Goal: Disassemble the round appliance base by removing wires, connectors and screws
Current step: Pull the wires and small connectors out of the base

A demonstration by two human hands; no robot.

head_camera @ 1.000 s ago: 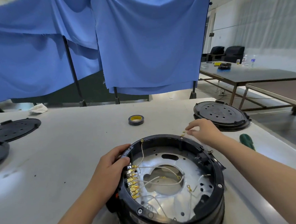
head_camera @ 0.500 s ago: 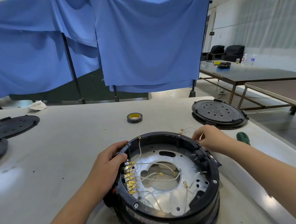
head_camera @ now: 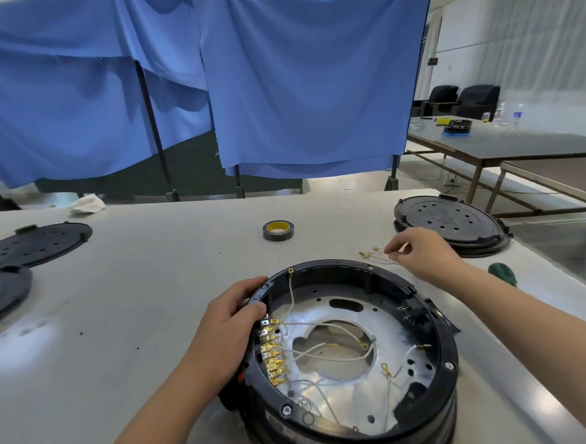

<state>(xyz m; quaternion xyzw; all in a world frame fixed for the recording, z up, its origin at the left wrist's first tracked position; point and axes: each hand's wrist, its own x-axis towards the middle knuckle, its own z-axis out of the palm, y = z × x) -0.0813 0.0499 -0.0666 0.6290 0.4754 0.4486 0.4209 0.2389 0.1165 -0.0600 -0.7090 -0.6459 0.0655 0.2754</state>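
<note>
Left hand (head_camera: 234,323) grips the base (head_camera: 347,352) rim; right hand's (head_camera: 420,251) grip pinches loose wires (head_camera: 377,256) over the counter (head_camera: 145,299). Danger: they tangle, or terminals scatter.

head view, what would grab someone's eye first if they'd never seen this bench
The open round appliance base at the near edge of the table, with a row of gold connectors and white wires inside. The left hand grips its left rim; the right hand reaches over loose wires beyond it. Blue curtains fill the background.
</note>
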